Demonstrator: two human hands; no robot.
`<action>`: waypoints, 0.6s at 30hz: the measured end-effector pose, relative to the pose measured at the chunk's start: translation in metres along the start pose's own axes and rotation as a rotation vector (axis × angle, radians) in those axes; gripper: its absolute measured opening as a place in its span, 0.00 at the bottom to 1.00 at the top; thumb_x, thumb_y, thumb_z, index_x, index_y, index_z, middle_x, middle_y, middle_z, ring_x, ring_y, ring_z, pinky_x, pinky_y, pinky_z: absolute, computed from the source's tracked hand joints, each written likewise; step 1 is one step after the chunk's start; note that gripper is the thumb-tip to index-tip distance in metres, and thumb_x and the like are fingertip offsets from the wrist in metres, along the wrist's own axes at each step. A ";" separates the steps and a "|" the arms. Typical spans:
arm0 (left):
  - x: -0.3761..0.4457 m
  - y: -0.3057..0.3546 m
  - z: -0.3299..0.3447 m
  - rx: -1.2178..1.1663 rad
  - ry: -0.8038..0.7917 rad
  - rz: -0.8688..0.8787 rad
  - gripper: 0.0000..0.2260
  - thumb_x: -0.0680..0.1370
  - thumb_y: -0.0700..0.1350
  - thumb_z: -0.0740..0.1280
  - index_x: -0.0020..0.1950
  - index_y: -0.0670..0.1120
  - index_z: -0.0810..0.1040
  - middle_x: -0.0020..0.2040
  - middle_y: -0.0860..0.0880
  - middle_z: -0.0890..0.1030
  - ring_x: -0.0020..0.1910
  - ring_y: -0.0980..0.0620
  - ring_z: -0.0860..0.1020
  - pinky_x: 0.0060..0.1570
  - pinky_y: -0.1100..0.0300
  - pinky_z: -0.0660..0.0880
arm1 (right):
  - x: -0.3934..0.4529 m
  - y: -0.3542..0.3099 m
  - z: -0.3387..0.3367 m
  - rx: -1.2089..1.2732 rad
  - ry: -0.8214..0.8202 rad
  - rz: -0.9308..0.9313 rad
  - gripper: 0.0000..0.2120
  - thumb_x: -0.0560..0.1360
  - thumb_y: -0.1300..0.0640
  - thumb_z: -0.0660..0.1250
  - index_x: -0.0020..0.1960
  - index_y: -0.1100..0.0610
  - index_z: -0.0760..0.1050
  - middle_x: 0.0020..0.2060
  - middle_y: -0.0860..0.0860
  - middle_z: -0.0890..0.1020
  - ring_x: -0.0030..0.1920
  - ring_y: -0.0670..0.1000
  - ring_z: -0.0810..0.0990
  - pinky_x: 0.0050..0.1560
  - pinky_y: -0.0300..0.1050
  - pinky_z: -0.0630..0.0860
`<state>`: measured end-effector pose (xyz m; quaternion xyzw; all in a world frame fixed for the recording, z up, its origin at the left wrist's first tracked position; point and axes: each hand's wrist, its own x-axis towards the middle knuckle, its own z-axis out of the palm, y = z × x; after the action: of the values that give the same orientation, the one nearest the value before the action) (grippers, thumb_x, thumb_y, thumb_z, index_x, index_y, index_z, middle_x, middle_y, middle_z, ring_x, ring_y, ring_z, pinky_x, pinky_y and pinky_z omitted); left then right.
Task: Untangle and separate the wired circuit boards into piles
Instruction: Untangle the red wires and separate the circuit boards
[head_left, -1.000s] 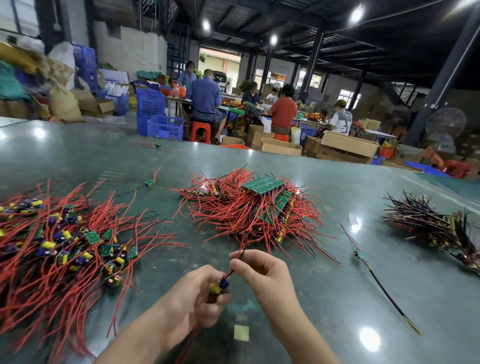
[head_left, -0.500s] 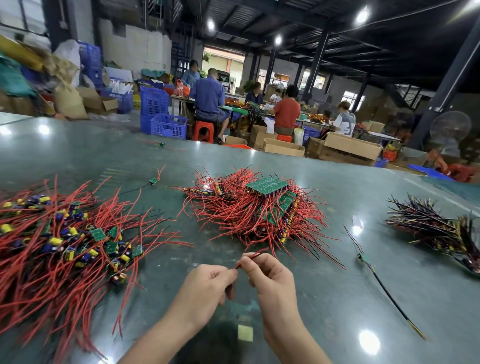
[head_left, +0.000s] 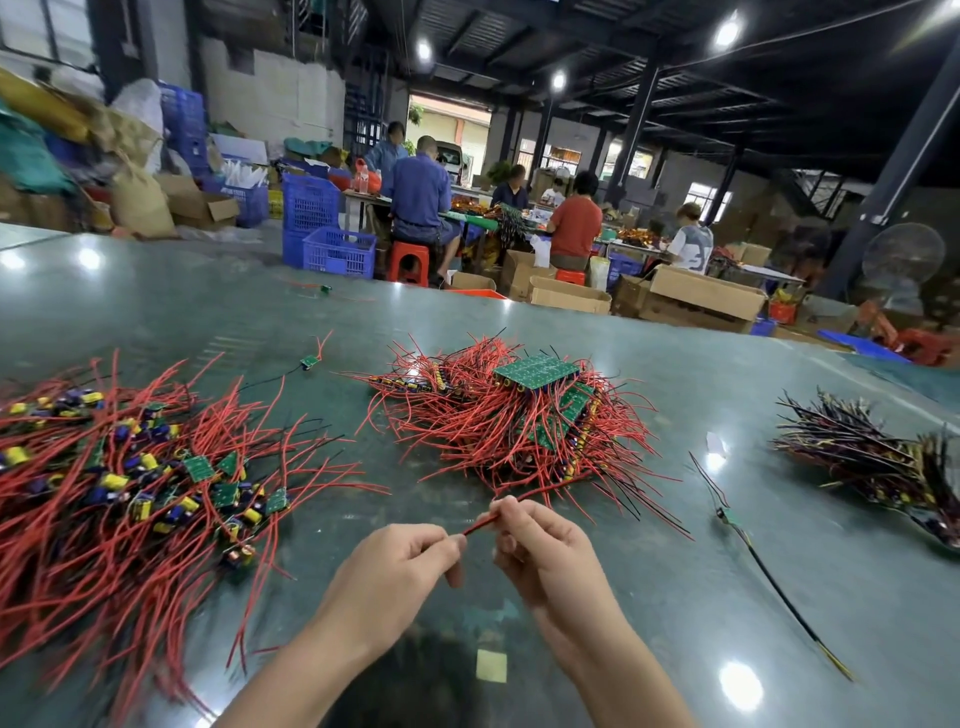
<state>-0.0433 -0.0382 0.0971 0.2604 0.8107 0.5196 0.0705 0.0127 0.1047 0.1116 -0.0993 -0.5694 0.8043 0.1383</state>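
Both hands pinch one red wire (head_left: 524, 503), left hand (head_left: 400, 564) at its near end, right hand (head_left: 540, 551) just beyond, the wire running up-right into the tangled pile (head_left: 509, 415) ahead.

Two bare forearms, left hand (head_left: 389, 566), right hand (head_left: 545, 551), no sleeves

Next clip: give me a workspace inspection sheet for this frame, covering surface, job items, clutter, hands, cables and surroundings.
Surface: glossy dark green tabletop, lamp glare.
Job's things: central tangle of red-wired green circuit boards; loose left pile of red-wired boards; dark-wired pile far right.
Clutter: small pale yellow square; stray single boards.
Grippers: left hand and right hand pinch one red wire leading to the central tangle.
Cables: nothing seen beyond the boards' own leads.
Surroundings: seated workers, blue crates, cardboard boxes.
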 end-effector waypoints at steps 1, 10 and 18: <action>-0.001 0.000 0.000 0.007 0.000 0.001 0.20 0.67 0.64 0.56 0.30 0.52 0.77 0.28 0.44 0.71 0.31 0.49 0.71 0.43 0.46 0.72 | 0.001 0.000 -0.001 -0.073 0.059 -0.040 0.09 0.64 0.51 0.71 0.36 0.57 0.83 0.31 0.49 0.78 0.29 0.43 0.68 0.37 0.37 0.68; -0.003 0.002 -0.001 0.198 0.189 0.082 0.20 0.77 0.58 0.59 0.30 0.48 0.74 0.22 0.53 0.70 0.25 0.56 0.68 0.29 0.60 0.59 | 0.007 -0.008 -0.006 0.206 0.033 0.118 0.07 0.65 0.57 0.69 0.34 0.58 0.84 0.28 0.48 0.78 0.25 0.42 0.70 0.27 0.33 0.70; -0.007 0.002 0.000 0.221 0.168 0.121 0.20 0.78 0.52 0.62 0.26 0.50 0.71 0.20 0.53 0.68 0.24 0.56 0.69 0.28 0.63 0.57 | 0.012 -0.015 -0.015 0.272 0.133 0.187 0.07 0.64 0.55 0.70 0.30 0.58 0.82 0.28 0.49 0.77 0.23 0.42 0.68 0.24 0.33 0.67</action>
<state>-0.0366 -0.0406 0.0982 0.2706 0.8489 0.4503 -0.0581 0.0080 0.1267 0.1212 -0.1852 -0.4330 0.8750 0.1124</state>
